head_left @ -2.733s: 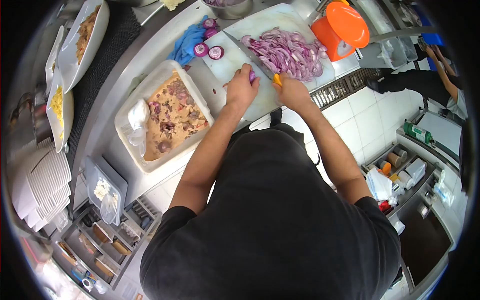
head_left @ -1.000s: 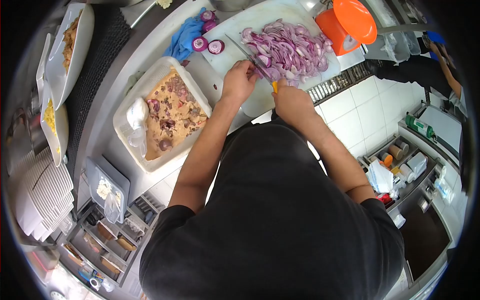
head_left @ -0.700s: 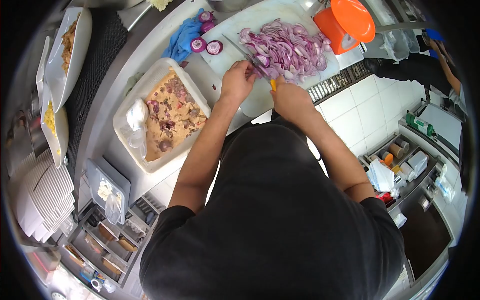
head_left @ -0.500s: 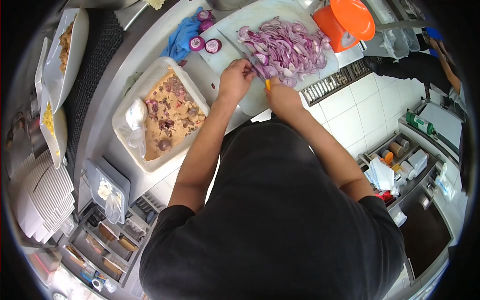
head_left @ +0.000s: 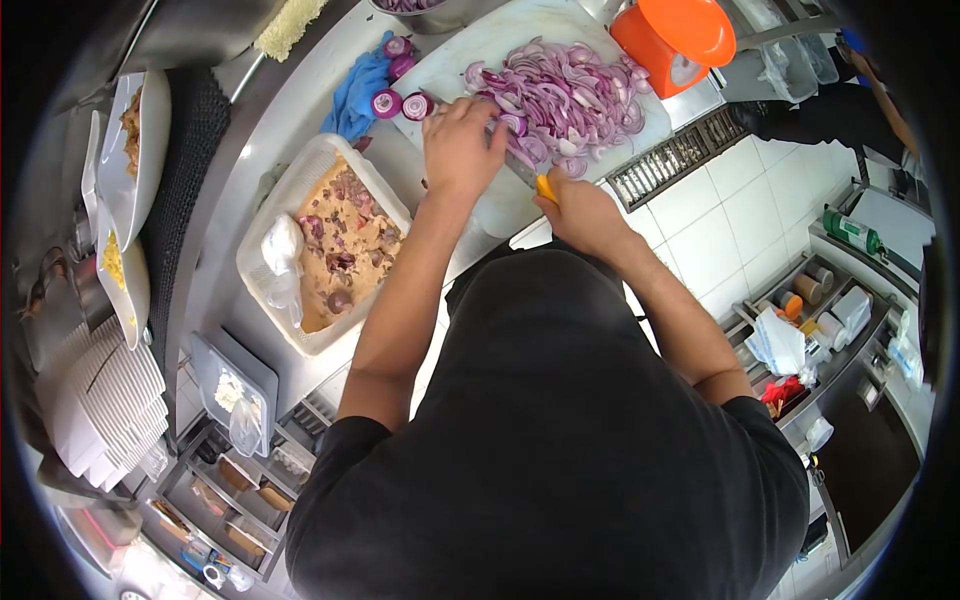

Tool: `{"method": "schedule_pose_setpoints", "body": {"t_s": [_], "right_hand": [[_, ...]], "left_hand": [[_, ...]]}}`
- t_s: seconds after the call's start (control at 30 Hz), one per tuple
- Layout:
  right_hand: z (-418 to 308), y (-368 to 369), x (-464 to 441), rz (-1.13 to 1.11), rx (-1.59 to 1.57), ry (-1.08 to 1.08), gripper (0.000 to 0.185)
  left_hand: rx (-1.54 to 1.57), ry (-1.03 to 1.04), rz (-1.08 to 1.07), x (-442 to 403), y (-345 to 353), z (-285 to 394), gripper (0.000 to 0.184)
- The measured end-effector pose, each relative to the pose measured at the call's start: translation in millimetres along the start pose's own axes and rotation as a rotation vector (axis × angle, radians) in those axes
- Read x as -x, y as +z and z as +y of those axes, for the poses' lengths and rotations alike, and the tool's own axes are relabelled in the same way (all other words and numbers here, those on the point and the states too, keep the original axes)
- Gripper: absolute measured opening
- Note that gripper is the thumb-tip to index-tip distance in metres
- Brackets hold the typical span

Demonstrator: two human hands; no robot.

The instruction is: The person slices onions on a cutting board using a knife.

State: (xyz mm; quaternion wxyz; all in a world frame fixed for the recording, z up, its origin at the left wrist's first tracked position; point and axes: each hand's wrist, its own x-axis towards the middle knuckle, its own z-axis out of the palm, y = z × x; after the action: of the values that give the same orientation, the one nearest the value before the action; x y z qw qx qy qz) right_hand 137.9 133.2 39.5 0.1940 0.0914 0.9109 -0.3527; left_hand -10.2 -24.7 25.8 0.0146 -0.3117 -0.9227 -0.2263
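Note:
My right hand (head_left: 588, 212) is wrapped round the yellow handle of a knife (head_left: 546, 188), low on the white cutting board (head_left: 455, 75). Its blade lies partly hidden behind my left hand (head_left: 463, 148). That hand is over the board's left side, fingers stretched out and apart, close to a halved red onion (head_left: 416, 106). I see nothing held in it. A wide heap of sliced red onion (head_left: 575, 95) covers the middle of the board. Another onion half (head_left: 386, 103) sits just left, by a blue cloth (head_left: 355, 98).
Left of my arm stands a white basket (head_left: 262, 225) lined with peelings and a plastic bag. An orange scale (head_left: 668, 45) is at the board's right corner. A metal bowl (head_left: 425, 15) of onion sits beyond. Another person's arm (head_left: 885, 105) shows at far right.
My left hand has moved up and left from beside the blade towards the onion halves, its fingers opening out. The knife stays in my right hand, slightly lower. The view has shifted a little.

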Motion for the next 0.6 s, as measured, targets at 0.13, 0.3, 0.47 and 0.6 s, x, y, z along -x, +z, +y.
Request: {"method": "schedule_pose_setpoints", "body": {"t_s": [0.13,0.3,0.47,0.6], "right_hand": [[14,11,2,-0.03,-0.074,-0.028,0.034],[24,13,7,-0.051,-0.104,0.0,0.035],[33,18,17,-0.045,-0.131,0.004,0.036],[41,19,21,-0.098,-0.142,0.036,0.037]], "left_hand": [[-0.17,-0.008,-0.193,-16,15,11,0.035],[-0.253,-0.087,-0.307,-24,25,21,0.047],[-0.253,-0.087,-0.304,-26,27,23,0.057],[-0.163,-0.101,-0.133,-22,20,20,0.064]]}}
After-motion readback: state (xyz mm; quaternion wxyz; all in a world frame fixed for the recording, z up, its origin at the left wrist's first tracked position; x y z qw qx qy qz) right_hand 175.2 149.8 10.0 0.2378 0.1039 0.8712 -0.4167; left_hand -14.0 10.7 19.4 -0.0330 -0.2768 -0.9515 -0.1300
